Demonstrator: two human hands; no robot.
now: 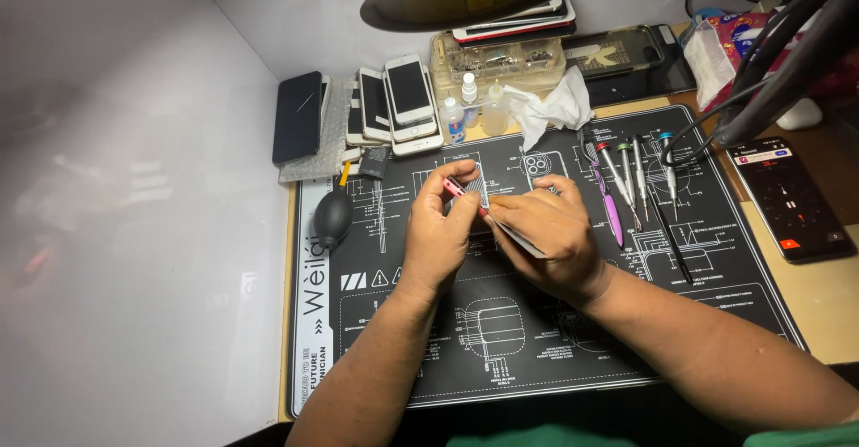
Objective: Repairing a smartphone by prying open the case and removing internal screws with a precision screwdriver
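Head view: left hand pinches a pink-edged phone upright above the black work mat, steadying it. Right hand grips a thin flat card at its edge, apparently prying. Screwdrivers lie near.

Pink phone, purple-handled tool — black mat patterned with white diagrams.

lit phone screen at right, dark with red; pink tissue pack behind it.
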